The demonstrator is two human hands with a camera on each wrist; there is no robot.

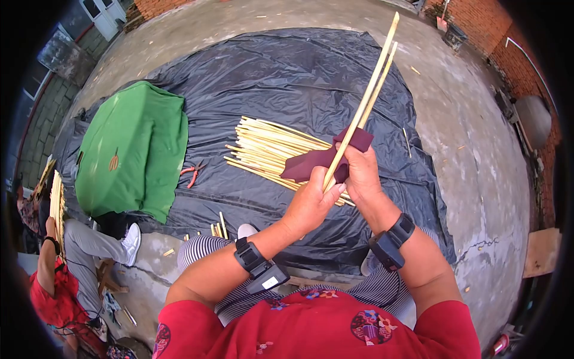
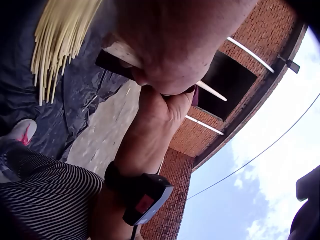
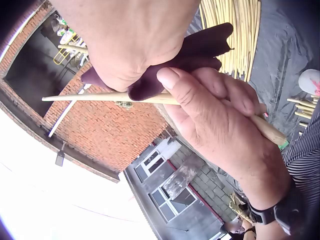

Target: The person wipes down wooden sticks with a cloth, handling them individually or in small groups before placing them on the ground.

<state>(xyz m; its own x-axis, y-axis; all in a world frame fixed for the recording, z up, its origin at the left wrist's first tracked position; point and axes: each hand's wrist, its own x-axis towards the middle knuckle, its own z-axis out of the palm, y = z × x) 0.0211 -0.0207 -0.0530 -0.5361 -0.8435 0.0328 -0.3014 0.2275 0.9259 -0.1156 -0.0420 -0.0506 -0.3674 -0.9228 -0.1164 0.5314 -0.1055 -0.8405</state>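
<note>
Two pale peeled sticks [image 1: 373,78] slant up and away from both hands in the head view. My left hand [image 1: 314,203] grips their near ends, the thumb lying along them. Just above it, my right hand [image 1: 362,170] holds a dark maroon cloth [image 1: 311,164] against the sticks; part of the cloth hangs to the left. In the right wrist view the left hand [image 3: 215,115] curls round a stick [image 3: 110,96], close to the right hand [image 3: 130,40] and the cloth [image 3: 200,50]. A pile of similar sticks [image 1: 269,143] lies beneath on the black sheet.
The black plastic sheet [image 1: 269,66] covers the concrete ground. A green cloth [image 1: 134,149] covers a heap at left, with red-handled pliers [image 1: 192,175] beside it. Short stick pieces [image 1: 218,228] lie near my foot. At far left a person in red [image 1: 57,299] sits holding sticks [image 1: 57,203].
</note>
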